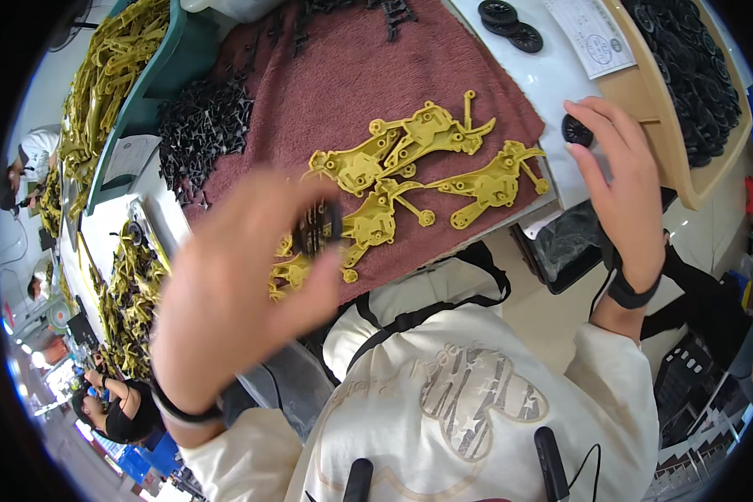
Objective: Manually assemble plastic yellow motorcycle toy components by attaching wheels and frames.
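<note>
Black wheels [576,131] — left hand [238,280] grips one, right hand [626,171] pinches another; tan bin [701,189] holds more, green bin [194,48] yellow parts [113,75].

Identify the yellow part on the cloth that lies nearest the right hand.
The rightmost yellow part, reaching the red cloth's right edge; the other yellow parts there lie farther left.

A cream long-sleeved sweatshirt [372,427] is worn; it is decorated with a star-patterned, petal-shaped appliqué [474,400]; black wristbands [632,293] are also worn.
</note>
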The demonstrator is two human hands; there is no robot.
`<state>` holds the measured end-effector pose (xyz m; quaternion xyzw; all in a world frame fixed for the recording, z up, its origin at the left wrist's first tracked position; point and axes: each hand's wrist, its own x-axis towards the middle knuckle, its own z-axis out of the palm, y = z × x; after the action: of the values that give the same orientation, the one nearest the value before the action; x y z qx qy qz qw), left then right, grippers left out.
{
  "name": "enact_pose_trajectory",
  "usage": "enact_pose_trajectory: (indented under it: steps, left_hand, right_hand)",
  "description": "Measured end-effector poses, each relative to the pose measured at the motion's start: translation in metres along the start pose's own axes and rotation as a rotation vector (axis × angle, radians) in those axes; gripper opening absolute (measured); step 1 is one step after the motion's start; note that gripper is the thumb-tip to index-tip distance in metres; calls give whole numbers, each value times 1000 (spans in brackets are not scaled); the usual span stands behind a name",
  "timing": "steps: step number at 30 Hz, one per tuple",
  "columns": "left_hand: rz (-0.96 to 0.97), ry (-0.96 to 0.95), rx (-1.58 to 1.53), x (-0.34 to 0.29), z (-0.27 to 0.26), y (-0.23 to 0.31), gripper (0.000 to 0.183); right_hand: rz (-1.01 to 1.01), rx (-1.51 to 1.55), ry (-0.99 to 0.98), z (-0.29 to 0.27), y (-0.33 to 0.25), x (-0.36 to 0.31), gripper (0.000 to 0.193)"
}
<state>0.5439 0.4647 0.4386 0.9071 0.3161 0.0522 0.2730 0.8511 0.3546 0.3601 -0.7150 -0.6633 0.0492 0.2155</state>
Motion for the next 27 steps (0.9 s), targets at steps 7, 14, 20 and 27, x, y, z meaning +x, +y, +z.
enact_pose_trajectory:
  steps: [7, 14, 20, 27]
  left_hand:
    - [-25, 68, 93, -60, 45, 15, 52]
    - [-4, 134, 202, -59, 87, 5, 50]
    - [-54, 175, 97, -69, 94, 0, 52]
    - [-37, 235, 115, -73, 82, -2, 52]
  right_hand:
    - [-251, 223, -119, 27, -70, 47, 40]
    - [-281, 17, -160, 45, -93, 52, 54]
    - [-251, 44, -192, 41, -92, 54, 41]
    - [-141, 153, -237, 28, -90, 60, 33]
